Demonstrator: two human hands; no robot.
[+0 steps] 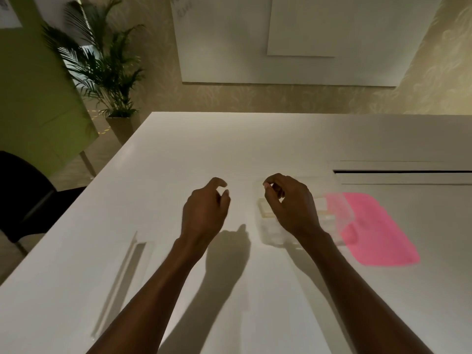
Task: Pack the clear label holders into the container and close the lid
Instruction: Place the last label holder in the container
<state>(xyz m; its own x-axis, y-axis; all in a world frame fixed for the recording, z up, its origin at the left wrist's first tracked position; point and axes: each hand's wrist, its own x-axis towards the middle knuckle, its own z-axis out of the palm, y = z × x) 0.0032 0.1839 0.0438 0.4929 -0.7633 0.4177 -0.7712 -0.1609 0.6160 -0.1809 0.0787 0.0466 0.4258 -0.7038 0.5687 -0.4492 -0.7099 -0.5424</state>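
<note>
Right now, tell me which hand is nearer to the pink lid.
Right. The right hand is above the clear container, directly beside the pink lid; the left hand is farther left, above the white table.

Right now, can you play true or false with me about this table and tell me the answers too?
1. The pink lid is shut on the clear container. False: it lies flat on the white table, just to the container's right.
2. The right hand is over the container. True.
3. A clear label holder lies on the table, out to the left of the left hand. True.
4. The potted palm stands on the table. False: it stands on the floor past the table's corner.
</note>
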